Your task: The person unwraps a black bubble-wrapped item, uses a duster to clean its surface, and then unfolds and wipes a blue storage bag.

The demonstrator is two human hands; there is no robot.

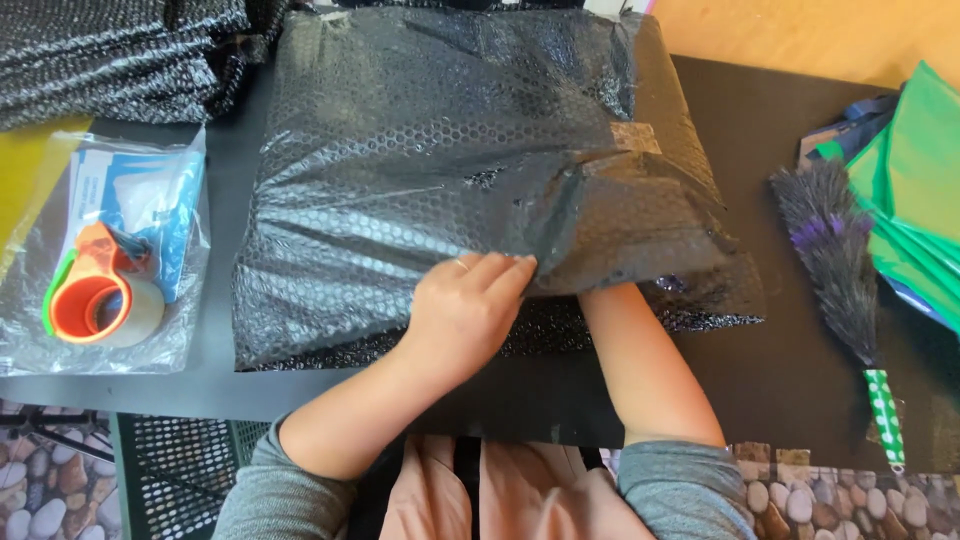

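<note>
A large parcel wrapped in black bubble wrap (440,150) lies on a black table (800,370) in front of me. My left hand (465,310) pinches the near edge of the wrap and lifts a flap of it. Only the forearm (640,370) of my right arm shows; that hand is hidden under the lifted wrap, inside the parcel's near right side. A strip of clear tape (635,138) sits on the parcel's right top.
An orange tape dispenser (95,295) lies on clear plastic bags at the left. More black bubble wrap (110,55) is piled at the back left. A dark feather duster with a green dotted handle (850,290) and green bags (915,190) lie at the right.
</note>
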